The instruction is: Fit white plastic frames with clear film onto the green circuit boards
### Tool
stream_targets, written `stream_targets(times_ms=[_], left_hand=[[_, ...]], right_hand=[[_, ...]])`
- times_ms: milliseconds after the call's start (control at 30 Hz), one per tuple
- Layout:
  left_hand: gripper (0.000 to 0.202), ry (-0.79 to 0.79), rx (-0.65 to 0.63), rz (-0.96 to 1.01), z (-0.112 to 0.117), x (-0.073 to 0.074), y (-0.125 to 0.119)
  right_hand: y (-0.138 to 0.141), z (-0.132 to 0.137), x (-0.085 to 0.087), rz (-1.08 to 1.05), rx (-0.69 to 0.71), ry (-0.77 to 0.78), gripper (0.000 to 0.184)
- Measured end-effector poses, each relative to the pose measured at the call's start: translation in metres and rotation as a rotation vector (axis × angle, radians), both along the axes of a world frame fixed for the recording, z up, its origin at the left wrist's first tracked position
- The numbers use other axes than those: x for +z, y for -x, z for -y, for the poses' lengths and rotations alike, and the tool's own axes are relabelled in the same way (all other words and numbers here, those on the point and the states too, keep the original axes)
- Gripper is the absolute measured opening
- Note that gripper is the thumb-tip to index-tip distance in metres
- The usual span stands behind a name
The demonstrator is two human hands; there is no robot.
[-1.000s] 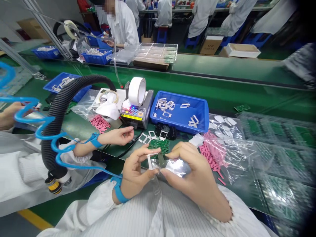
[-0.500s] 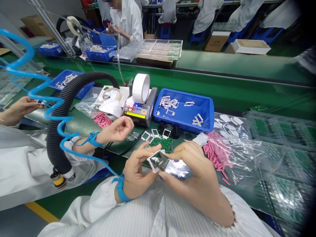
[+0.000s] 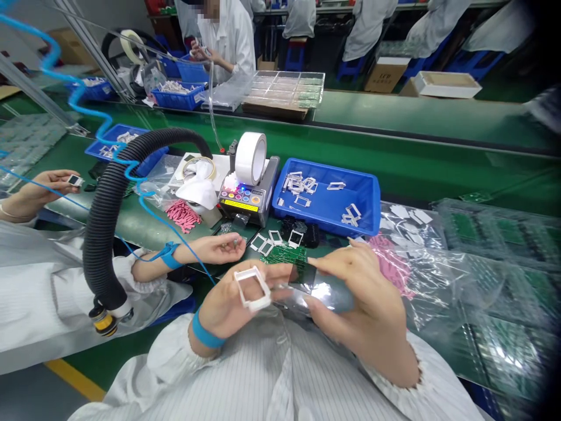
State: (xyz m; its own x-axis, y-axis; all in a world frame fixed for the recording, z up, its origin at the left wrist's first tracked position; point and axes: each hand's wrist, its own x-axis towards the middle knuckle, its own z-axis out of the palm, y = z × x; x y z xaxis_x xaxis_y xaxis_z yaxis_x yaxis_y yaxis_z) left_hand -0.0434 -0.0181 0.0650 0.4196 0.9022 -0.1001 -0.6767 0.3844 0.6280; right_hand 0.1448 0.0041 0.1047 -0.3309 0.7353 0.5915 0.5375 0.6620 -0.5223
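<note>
My left hand [image 3: 232, 304] is turned palm up, its thumb side holding a small white plastic frame [image 3: 253, 289]. The palm shows through the frame's opening. My left fingertips are smeared by motion. To the right, my right hand [image 3: 359, 298] has its thumb and index finger apart, apart from the frame. A dark, shiny see-through surface [image 3: 326, 295] shows behind those fingers; whether they touch it I cannot tell. Just beyond my hands lie a green circuit board [image 3: 284, 255] and several loose white frames [image 3: 275, 237].
A blue bin [image 3: 326, 219] holds more white frames. Left of it stands a tape dispenser [image 3: 245, 202] with a white roll [image 3: 252, 158]. Pink strips in plastic [image 3: 390, 263] lie right. A co-worker's hand [image 3: 225, 248], black hose [image 3: 99, 234] and coiled blue cord [image 3: 131, 169] are left.
My hands have drawn apart; the white frame has moved left with my left hand, and my right hand has let go of it. The co-worker's near hand has lowered.
</note>
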Motion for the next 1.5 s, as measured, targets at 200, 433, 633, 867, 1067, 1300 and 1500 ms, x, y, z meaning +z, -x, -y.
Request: stream_targets(times_ms=[200, 433, 633, 867, 1067, 1300, 1500], left_hand=[[0.038, -0.035, -0.209, 0.068, 0.0, 0.005, -0.002], [0.037, -0.082, -0.166, 0.001, 0.003, 0.003, -0.003], [0.04, -0.018, -0.129, -0.113, 0.005, 0.007, -0.003], [0.036, -0.093, -0.07, -0.196, 0.008, 0.009, 0.003], [0.035, -0.207, -0.002, -0.29, 0.006, 0.005, 0.008], [0.029, -0.393, 0.358, -0.66, 0.005, -0.011, -0.014], [0.031, -0.589, 0.508, -0.651, 0.004, -0.02, -0.029]], right_hand=[[0.002, -0.003, -0.007, 0.039, 0.087, -0.039, 0.025], [0.003, -0.004, -0.011, 0.054, 0.196, 0.024, 0.036], [0.009, -0.004, -0.002, 0.199, 0.13, -0.038, 0.024], [0.003, -0.009, 0.003, 0.31, 0.081, -0.175, 0.016], [-0.017, -0.02, -0.004, 0.307, -0.022, -0.175, 0.021], [-0.007, 0.001, -0.001, -0.122, 0.043, 0.137, 0.017], [0.006, 0.009, -0.004, -0.164, 0.077, 0.177, 0.019]])
